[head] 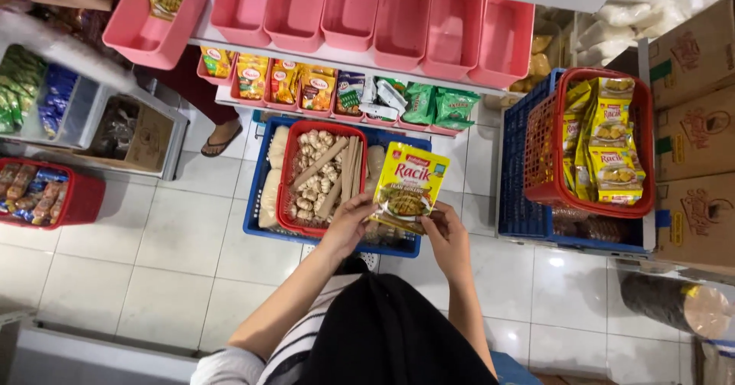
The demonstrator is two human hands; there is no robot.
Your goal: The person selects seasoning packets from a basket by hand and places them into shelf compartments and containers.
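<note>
Here, in the head view, both hands grip one yellow seasoning packet (408,188) — the left hand (348,224) closed on its lower left edge, the right hand (446,236) pinching its lower right corner. The packet hangs above the red basket (289,194) of pale snacks inside a blue crate (256,216) on the tiled floor (168,270) — to the far right, a second red basket (536,178) holds more yellow packets.

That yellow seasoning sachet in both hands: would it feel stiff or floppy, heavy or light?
The yellow sachet looks flat and thin, so probably light and bendy. The left hand and right hand pinch only its lower edge, yet it stands up, suggesting some stiffness. Its glossy film may be slippery.
</note>
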